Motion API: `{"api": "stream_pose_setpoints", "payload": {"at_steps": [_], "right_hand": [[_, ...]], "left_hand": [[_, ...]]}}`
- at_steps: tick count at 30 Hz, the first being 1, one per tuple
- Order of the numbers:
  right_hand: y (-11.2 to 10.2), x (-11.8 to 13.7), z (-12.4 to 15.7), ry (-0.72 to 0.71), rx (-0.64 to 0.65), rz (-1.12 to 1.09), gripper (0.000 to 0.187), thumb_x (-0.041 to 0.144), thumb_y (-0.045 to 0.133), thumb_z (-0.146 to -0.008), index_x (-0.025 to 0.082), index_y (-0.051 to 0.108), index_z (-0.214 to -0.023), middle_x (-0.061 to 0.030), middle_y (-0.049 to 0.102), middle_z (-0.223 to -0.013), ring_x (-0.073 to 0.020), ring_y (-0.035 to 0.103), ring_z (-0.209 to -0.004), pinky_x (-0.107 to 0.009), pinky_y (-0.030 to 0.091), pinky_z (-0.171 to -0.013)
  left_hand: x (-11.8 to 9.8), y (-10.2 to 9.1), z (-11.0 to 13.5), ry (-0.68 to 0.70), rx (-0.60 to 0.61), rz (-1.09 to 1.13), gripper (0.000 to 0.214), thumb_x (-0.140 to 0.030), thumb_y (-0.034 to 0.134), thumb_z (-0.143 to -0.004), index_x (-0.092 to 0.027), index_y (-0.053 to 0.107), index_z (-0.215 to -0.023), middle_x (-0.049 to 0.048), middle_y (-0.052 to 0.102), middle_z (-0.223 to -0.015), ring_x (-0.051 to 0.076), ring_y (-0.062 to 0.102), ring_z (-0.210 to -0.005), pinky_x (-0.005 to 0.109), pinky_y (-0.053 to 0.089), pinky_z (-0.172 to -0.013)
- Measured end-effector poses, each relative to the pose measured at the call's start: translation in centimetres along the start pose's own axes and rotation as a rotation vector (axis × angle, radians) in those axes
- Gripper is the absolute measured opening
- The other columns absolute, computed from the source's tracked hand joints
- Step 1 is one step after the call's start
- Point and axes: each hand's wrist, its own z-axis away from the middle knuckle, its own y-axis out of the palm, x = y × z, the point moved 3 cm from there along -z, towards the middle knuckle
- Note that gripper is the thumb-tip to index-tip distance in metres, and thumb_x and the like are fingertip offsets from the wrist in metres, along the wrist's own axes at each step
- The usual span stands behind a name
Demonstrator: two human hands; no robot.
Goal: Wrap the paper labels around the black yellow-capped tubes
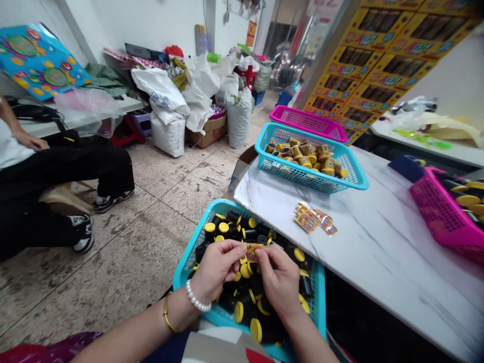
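Observation:
A small printed yellow-orange label (pixel 252 251) is stretched between my two hands. My left hand (pixel 223 259), with a pearl bracelet at the wrist, pinches its left end. The right end sits between the thumb and fingers of my right hand (pixel 279 275). Both hands are above a turquoise basket (pixel 182 269) full of small black tubs with yellow caps (pixel 239 311). On the marble-patterned table (pixel 363 262) lies a loose pile of similar labels (pixel 313 219). Farther back on it, another turquoise basket (pixel 321 184) holds several tubs wrapped in yellow labels (pixel 302 153).
A pink basket (pixel 434 212) of black tubs stands at the table's right side. Another pink basket (pixel 308 121) is behind the turquoise one. Yellow display boxes (pixel 363 65) are stacked at the back. To the left sits a person (pixel 56 176); white sacks (pixel 166 121) stand beyond.

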Motion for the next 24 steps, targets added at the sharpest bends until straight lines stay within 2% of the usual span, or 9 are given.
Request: {"api": "stream_pose_setpoints", "payload": {"at_steps": [6,10,14,16,19,22,24], "right_hand": [[0.4,0.4,0.0,-0.033,-0.008,0.012,0.015,0.023,0.059,-0.089,0.021,0.065,-0.075,-0.0013,0.062,-0.071,-0.0154,0.057,-0.064,-0.027,0.044,-0.060],[0.5,0.5,0.0,-0.040,-0.035,0.041,0.016,0.023,0.062,-0.086,0.021,0.062,-0.071,-0.0006,0.059,-0.067,-0.0147,0.054,-0.060,-0.027,0.043,-0.057],[0.6,0.3,0.1,-0.009,0.011,0.018,0.008,0.024,0.062,-0.087,0.021,0.063,-0.079,-0.0016,0.062,-0.073,-0.0157,0.057,-0.063,-0.027,0.045,-0.057],[0.7,0.1,0.2,0.024,0.027,0.011,0.005,0.025,0.061,-0.087,0.022,0.063,-0.084,-0.0017,0.063,-0.076,-0.0159,0.058,-0.064,-0.027,0.046,-0.057],[1.0,0.1,0.2,0.024,0.063,0.061,0.011,0.026,0.061,-0.087,0.021,0.061,-0.078,-0.0004,0.061,-0.070,-0.0148,0.056,-0.059,-0.026,0.044,-0.055],[0.8,0.4,-0.2,0.004,0.120,0.105,0.015,0.029,0.061,-0.087,0.020,0.061,-0.074,-0.0002,0.061,-0.067,-0.0143,0.055,-0.058,-0.026,0.043,-0.054],[0.4,0.7,-1.0,0.017,0.235,0.090,0.017,0.031,0.059,-0.088,0.020,0.062,-0.075,-0.0001,0.062,-0.067,-0.0143,0.055,-0.058,-0.025,0.043,-0.054]], "left_hand": [[0.4,-0.6,-0.2,-0.023,-0.061,0.045,0.043,-0.041,0.085,-0.058,-0.011,0.070,-0.085,-0.0039,0.049,-0.052,0.004,0.035,-0.042,0.015,0.020,-0.035],[0.1,-0.8,0.0,0.011,-0.014,-0.026,0.037,-0.039,0.083,-0.063,-0.010,0.073,-0.084,-0.0040,0.047,-0.055,0.003,0.033,-0.045,0.015,0.021,-0.039],[0.0,-1.0,0.1,0.038,-0.042,-0.079,0.033,-0.038,0.084,-0.062,-0.010,0.072,-0.076,-0.0013,0.053,-0.062,0.002,0.034,-0.047,0.016,0.022,-0.043],[0.1,-1.1,0.1,0.029,-0.079,-0.071,0.035,-0.040,0.084,-0.060,-0.010,0.070,-0.073,-0.0024,0.051,-0.058,0.002,0.033,-0.046,0.016,0.020,-0.042],[0.3,-1.4,0.1,0.008,-0.096,-0.077,0.038,-0.043,0.083,-0.060,-0.010,0.070,-0.074,-0.0052,0.045,-0.049,0.002,0.030,-0.042,0.016,0.017,-0.039],[0.5,-1.5,0.1,0.009,-0.050,-0.100,0.037,-0.042,0.080,-0.064,-0.011,0.069,-0.080,-0.0048,0.048,-0.047,0.003,0.034,-0.039,0.016,0.018,-0.037],[0.3,-1.7,0.0,0.021,-0.002,-0.097,0.034,-0.039,0.080,-0.066,-0.012,0.066,-0.080,-0.0032,0.054,-0.050,0.003,0.037,-0.037,0.016,0.019,-0.034]]}}
